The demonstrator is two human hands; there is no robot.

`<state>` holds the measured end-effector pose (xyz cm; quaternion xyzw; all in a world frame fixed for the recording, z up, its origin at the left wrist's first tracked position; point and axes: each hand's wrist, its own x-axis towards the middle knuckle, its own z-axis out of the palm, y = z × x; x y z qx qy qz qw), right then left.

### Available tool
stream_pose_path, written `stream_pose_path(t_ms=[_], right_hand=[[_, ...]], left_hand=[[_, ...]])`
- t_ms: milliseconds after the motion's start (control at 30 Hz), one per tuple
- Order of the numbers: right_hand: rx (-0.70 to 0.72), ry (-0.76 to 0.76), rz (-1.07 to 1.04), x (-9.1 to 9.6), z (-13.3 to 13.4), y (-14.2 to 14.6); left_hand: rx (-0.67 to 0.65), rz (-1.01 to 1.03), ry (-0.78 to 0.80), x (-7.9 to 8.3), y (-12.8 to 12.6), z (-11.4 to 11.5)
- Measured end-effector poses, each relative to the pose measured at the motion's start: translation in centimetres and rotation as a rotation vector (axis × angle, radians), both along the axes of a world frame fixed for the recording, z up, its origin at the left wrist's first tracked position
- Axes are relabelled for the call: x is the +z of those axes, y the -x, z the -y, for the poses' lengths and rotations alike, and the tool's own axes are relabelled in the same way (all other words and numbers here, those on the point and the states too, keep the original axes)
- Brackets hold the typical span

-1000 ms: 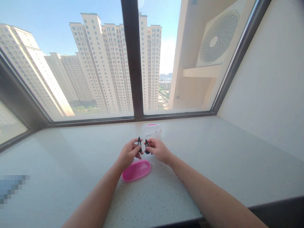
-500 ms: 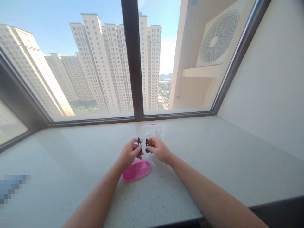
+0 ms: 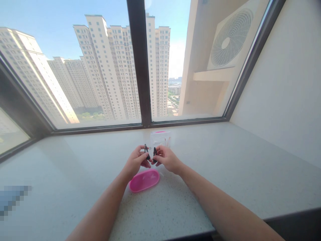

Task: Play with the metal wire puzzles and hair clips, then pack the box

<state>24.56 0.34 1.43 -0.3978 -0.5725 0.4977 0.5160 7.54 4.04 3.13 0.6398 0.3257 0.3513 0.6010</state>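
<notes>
Between the thumb and fingers of my left hand [image 3: 137, 159] is a black snap hair clip [image 3: 146, 151], held roughly upright. My right hand [image 3: 167, 158] pinches a second black hair clip [image 3: 154, 153] just to the right of it, and the fingertips of both hands are close together. Below my hands, a pink oblong tray [image 3: 144, 180] with rounded ends lies on the pale speckled counter [image 3: 160, 211]. My left wrist covers part of its left end. Behind my right hand lies a clear plastic bag [image 3: 160, 138] with a pink strip at its top; its contents are hard to make out.
A dark-framed window [image 3: 145, 126] runs along the counter's back, with tall buildings outside. On the right rises a white wall [image 3: 283, 87]. A blurred bluish patch [image 3: 12, 199] lies at the left. The counter's dark front edge [image 3: 296, 217] shows at lower right.
Both hands have shifted slightly. The left clip has tilted a little and looks more spread, and the right clip has dipped toward the left fingertips. The tray and bag have stayed in place.
</notes>
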Motion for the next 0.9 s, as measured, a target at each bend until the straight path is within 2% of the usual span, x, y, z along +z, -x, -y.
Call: stream_pose_path(t_ms=[333, 900], right_hand=[[0.036, 0.014, -0.017, -0.2, -0.1, 0.0], [-0.034, 0.043, -0.044, -0.1, -0.1, -0.3]], left_hand=[[0.079, -0.009, 0.022, 0.4, -0.1, 0.0], [0.015, 0.009, -0.06, -0.6, -0.1, -0.5]])
